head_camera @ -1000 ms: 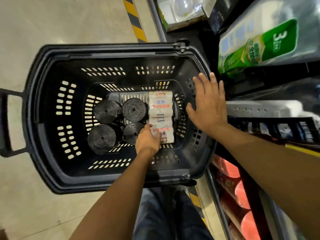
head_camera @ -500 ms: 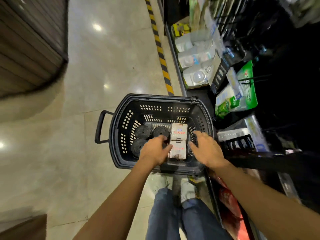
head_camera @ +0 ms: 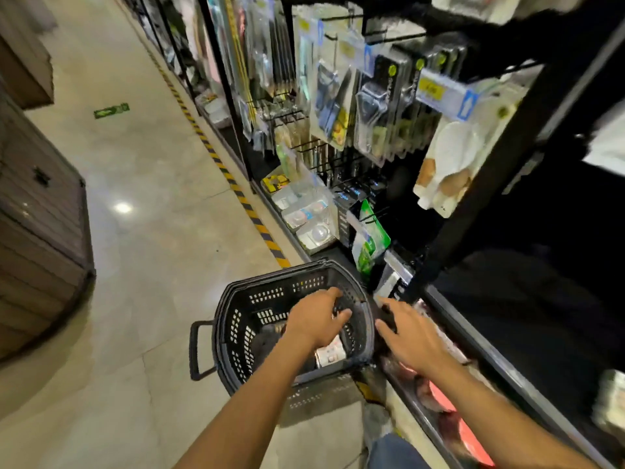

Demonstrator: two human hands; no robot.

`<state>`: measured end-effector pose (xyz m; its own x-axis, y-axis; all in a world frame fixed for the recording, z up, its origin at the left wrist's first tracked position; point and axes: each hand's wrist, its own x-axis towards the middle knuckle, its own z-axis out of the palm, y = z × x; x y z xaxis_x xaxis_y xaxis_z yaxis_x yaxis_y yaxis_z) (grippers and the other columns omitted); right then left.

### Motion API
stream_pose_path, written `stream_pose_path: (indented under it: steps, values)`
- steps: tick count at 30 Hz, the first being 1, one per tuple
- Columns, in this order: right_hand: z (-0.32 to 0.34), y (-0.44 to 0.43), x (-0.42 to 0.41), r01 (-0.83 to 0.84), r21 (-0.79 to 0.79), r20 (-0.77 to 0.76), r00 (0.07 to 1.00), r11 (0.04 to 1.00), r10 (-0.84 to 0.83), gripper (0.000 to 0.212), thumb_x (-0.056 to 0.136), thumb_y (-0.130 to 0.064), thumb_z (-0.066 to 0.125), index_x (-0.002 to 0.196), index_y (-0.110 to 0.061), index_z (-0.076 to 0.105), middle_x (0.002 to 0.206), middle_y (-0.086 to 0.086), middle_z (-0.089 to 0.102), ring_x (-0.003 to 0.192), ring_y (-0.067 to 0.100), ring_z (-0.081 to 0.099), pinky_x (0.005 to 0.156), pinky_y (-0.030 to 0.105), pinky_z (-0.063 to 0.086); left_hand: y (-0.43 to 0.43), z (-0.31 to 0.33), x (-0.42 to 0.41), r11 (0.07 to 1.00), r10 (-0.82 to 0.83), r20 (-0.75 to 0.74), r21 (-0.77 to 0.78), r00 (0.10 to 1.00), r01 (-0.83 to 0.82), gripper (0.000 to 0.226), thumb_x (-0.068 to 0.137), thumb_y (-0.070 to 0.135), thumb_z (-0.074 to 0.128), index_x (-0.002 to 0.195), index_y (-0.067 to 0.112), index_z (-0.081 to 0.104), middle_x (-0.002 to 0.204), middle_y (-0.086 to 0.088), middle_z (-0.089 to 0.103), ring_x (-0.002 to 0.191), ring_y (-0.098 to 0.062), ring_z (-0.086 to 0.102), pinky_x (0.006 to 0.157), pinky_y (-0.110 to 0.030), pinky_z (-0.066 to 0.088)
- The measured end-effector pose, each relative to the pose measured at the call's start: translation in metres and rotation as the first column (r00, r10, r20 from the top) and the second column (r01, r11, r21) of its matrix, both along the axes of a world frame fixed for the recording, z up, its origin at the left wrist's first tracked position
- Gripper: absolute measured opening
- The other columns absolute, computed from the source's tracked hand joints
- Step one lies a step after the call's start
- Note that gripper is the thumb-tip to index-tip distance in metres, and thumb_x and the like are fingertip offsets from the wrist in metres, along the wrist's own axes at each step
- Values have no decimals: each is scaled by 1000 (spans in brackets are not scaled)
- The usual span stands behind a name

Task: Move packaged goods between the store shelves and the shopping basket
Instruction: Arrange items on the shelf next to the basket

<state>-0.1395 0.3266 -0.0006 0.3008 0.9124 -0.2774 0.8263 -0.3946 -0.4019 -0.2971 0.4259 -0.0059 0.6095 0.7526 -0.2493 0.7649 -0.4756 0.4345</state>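
- Two hands work in the lower centre of the frame, at a black shopping basket (head_camera: 236,333) that stands on the floor (head_camera: 152,231) tight against the foot of the store shelves (head_camera: 500,170).
- Left hand (head_camera: 316,321): it hovers over the basket interior with its fingers parted and loosely bent, gripping nothing visible.
- Right hand (head_camera: 409,333): it reaches across the basket's right rim toward the lowest shelf edge, fingers straight and spread. Blur hides whether it touches the rim.
- Task goods: a white labelled pack (head_camera: 329,354) lies on the basket bottom, just under the left wrist. A dark roll (head_camera: 267,336) sits beside it to the left, too blurred to describe further.
- Basket position: parking it against the shelf base probably keeps the path between shelf and basket short.
- Stage, as a judgement: both hands appear empty, so this looks like a pause between transfers. Nothing shows which item comes next.
- Nearby stock: a green pack (head_camera: 370,245) stands just beyond the basket's far rim, and hanging blister packs (head_camera: 372,106) fill the upper right.
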Motion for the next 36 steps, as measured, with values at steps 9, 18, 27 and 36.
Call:
stream_pose_path:
  steps: [9,18,27,36]
  values:
    - [42,-139,9,426,94,38,902,900,-431,50,96,-35,45,142,-17,36,143,5,44,131,22,42,105,30,31,-82,45,56,894,-447,41,52,893,445,41,95,44,46,129,23,49,124,-5,58,116,-25,53,92,-35,42]
    - [56,-275,57,724,132,22,681,677,-732,50,97,-36,44,143,-18,33,145,5,41,131,22,40,102,30,33,-172,59,152,752,-658,99,60,746,656,43,94,44,49,132,23,48,132,1,55,123,-19,50,100,-31,38]
    - [16,-361,156,810,56,45,582,584,-812,55,96,-43,44,143,-16,35,141,4,46,128,21,43,100,31,37,-227,30,281,818,-548,68,-166,833,551,44,93,42,52,132,20,49,131,0,58,115,-18,56,94,-28,42]
    - [-49,-360,235,559,-130,132,829,819,-544,85,79,-53,65,146,-20,27,145,2,38,132,22,32,108,32,31,-250,-65,375,872,-429,-42,-279,902,401,50,92,46,53,122,6,55,125,-13,61,115,-30,56,92,-35,45]
